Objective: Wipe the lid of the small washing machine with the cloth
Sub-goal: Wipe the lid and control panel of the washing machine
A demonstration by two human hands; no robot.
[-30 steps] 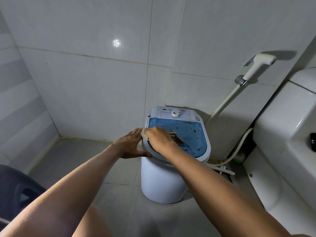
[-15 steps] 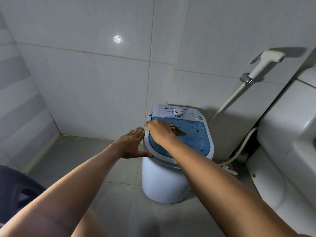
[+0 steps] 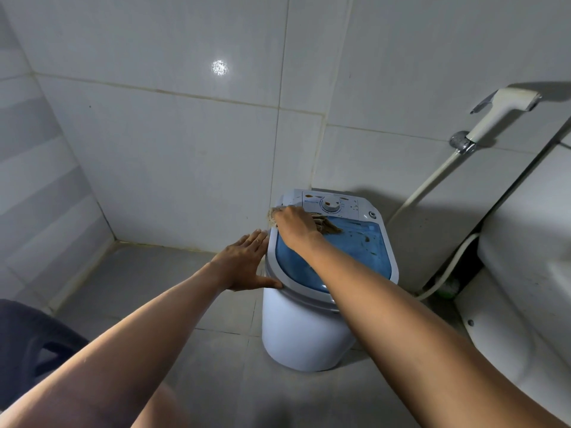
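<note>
A small white washing machine [image 3: 304,332] stands on the tiled floor by the wall. Its translucent blue lid [image 3: 355,251] carries dark specks toward the right side. My right hand [image 3: 295,227] presses a crumpled brown cloth [image 3: 327,227] onto the lid's far left corner, just below the white control panel [image 3: 330,205]. A bit of cloth sticks out past the hand at the machine's left edge. My left hand [image 3: 244,264] lies flat against the machine's left rim, fingers spread, thumb on the front edge.
A white toilet [image 3: 525,273] stands close on the right. A bidet sprayer [image 3: 500,109] hangs on the wall above it, its hose [image 3: 445,273] dropping behind the machine. A dark plastic stool [image 3: 27,341] sits at the lower left. Tiled walls enclose the corner.
My right hand has slid the cloth away from me, from the lid's near left part up to its far left corner by the control panel. My left hand has stayed on the rim.
</note>
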